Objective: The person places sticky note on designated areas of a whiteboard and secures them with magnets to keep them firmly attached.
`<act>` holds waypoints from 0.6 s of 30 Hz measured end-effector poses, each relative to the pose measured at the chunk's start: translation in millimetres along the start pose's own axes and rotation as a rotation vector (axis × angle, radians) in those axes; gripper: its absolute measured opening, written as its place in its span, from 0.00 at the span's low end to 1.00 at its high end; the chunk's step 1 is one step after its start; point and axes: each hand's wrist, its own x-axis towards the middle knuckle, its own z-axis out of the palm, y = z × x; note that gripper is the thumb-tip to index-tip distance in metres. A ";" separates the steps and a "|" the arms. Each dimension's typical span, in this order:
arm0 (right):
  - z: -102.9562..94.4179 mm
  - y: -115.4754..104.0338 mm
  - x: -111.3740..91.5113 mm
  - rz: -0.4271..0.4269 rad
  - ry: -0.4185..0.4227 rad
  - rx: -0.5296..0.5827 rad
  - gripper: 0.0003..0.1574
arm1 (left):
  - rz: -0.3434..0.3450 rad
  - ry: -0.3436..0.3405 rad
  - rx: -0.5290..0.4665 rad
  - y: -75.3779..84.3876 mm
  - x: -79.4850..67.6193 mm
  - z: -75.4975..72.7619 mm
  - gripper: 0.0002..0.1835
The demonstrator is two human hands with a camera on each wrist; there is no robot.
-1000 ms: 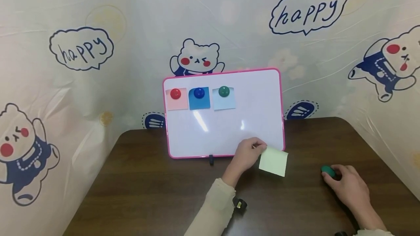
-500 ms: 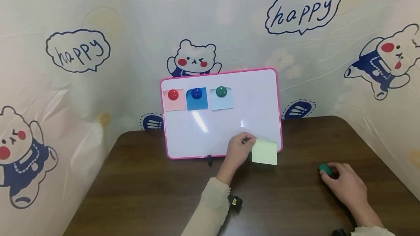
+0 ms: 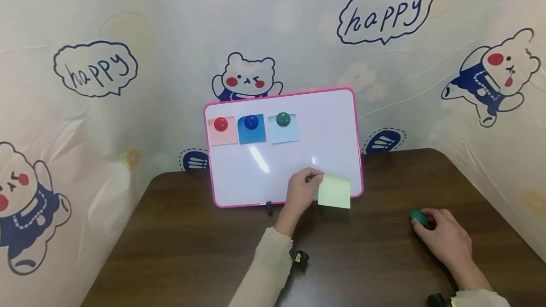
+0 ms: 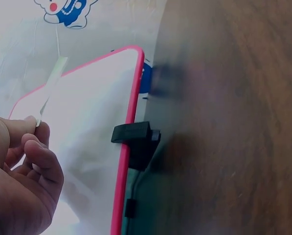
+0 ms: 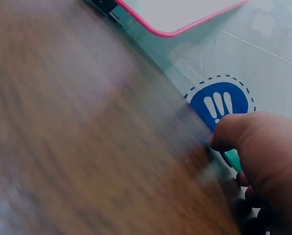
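With thumb and finger my left hand (image 3: 302,192) pinches a pale green sticky note (image 3: 334,192) by its upper left corner. The note hangs in front of the lower right part of a pink-framed whiteboard (image 3: 256,179); the left wrist view has the note (image 4: 56,76) nearly edge-on. Low over the table at the right, my right hand (image 3: 448,238) holds a round green magnet (image 3: 418,217) between thumb and fingers. The right wrist view has most of that magnet (image 5: 232,159) hidden behind the hand. Three notes, pink (image 3: 222,136), blue (image 3: 251,135) and light blue (image 3: 283,132), hang along the board's top left.
A red magnet (image 3: 220,124), a blue magnet (image 3: 251,122) and a green magnet (image 3: 283,119) sit on the three notes. A black clip (image 3: 269,208) grips the board's bottom edge. The brown table (image 3: 170,250) ends at a printed curtain (image 3: 170,70) behind.
My left hand has moved up and left with the green note, which now overlaps the board's lower right more. My right hand keeps hold of the magnet; the head view has shifted slightly.
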 end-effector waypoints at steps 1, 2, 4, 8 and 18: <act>0.1 0.1 0.4 0.000 0.004 0.002 0.33 | 0.007 0.007 0.011 0.9 1.2 -1.2 0.05; 0.1 0.0 0.6 0.000 0.008 0.005 0.33 | 0.009 0.011 0.021 2.0 2.6 -2.6 0.05; -0.1 -0.2 0.7 0.002 0.016 0.009 0.33 | 0.018 0.018 0.024 5.1 5.2 -5.4 0.04; -0.6 -0.4 0.8 0.000 0.033 0.012 0.32 | 0.031 0.037 0.031 12.9 12.4 -11.8 0.04; -0.4 -1.1 0.7 0.018 0.033 0.021 0.33 | 0.046 0.108 0.059 27.6 32.7 -26.9 0.03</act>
